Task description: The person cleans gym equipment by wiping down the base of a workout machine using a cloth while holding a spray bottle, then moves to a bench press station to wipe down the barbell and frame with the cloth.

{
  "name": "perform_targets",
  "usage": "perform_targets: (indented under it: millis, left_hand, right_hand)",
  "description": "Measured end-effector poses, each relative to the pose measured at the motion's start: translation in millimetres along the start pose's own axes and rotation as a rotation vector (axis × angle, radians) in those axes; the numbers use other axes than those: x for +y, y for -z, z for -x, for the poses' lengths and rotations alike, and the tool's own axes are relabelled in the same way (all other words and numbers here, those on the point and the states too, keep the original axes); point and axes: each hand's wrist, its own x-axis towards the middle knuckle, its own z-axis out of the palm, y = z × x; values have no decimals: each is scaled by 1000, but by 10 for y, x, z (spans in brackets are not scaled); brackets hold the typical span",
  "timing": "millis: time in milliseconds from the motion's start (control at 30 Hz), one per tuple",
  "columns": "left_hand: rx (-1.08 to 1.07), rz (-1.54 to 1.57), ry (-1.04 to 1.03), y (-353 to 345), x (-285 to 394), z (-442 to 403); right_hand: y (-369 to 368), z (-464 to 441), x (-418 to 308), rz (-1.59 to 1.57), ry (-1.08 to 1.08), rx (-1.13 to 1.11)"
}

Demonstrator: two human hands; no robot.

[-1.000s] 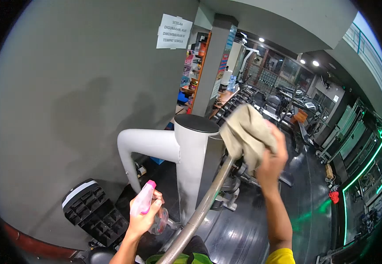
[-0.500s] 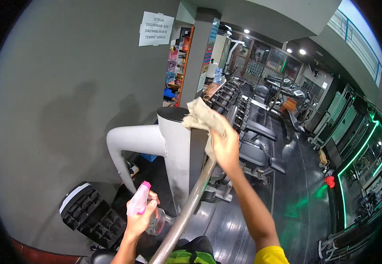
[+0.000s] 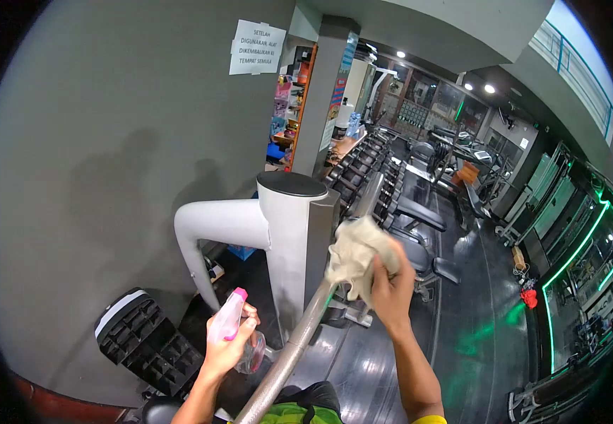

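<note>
My right hand [image 3: 391, 286] grips a cream cloth [image 3: 358, 254], bunched against a long metal bar [image 3: 285, 362]. The bar runs from below me up past a white post with a black cap [image 3: 289, 185]. In my left hand [image 3: 232, 346] is a spray bottle [image 3: 229, 314] with a pink nozzle and a clear body, held left of the bar. Its fingers wrap around the neck and trigger area. The cloth hides the part of the bar beneath it.
A black slotted rack [image 3: 151, 343] stands at lower left by the grey wall. Rows of dumbbells [image 3: 363, 162] and padded benches [image 3: 419, 212] fill the floor beyond the bar. A paper sign [image 3: 258, 47] hangs on the wall. Green-lit mirrors [image 3: 582, 283] line the right.
My right hand and the cloth have come down and toward me along the bar, away from the post's cap. The left hand with the spray bottle has barely shifted.
</note>
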Motion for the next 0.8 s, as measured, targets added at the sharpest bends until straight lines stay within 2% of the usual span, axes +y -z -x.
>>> perform_targets:
  millis: [33, 100, 167, 200, 233, 300, 367, 433, 500, 567, 600, 733, 800]
  left_hand:
    - [5, 6, -3, 1, -2, 3]
    - [19, 13, 2, 1, 9, -4]
    - [30, 14, 10, 18, 16, 13]
    - [31, 11, 13, 30, 22, 18]
    - [33, 10, 13, 39, 30, 16]
    - [49, 18, 6, 52, 76, 17]
    - [73, 29, -1, 65, 87, 7]
    - [92, 21, -6, 103, 81, 6]
    - [96, 13, -21, 132, 77, 12]
    - [55, -25, -47, 169, 75, 9]
    - [61, -25, -50, 175, 79, 10]
    - [73, 11, -29, 161, 91, 12]
    - [87, 13, -31, 163, 84, -6]
  right_hand:
    - [-44, -81, -88, 1, 2, -2]
    - [-136, -280, -239, 454, 807, 42]
    - [-242, -455, -401, 876, 1086, -252]
    - [-346, -550, -334, 934, 1154, -376]
    - [-402, -593, -224, 933, 1154, -375]
    - [-478, -667, -83, 1052, 1310, -609]
    - [-473, -686, -68, 1072, 1352, -680]
    - [-498, -642, -8, 1173, 1441, -851]
    - [-515, -562, 131, 1121, 1445, -907]
    - [-512, -500, 253, 1052, 1399, -1103]
    - [-517, -529, 249, 929, 1354, -1124]
    - [-510, -671, 104, 945, 1446, -1176]
    - [-476, -802, -88, 949, 1508, -1106]
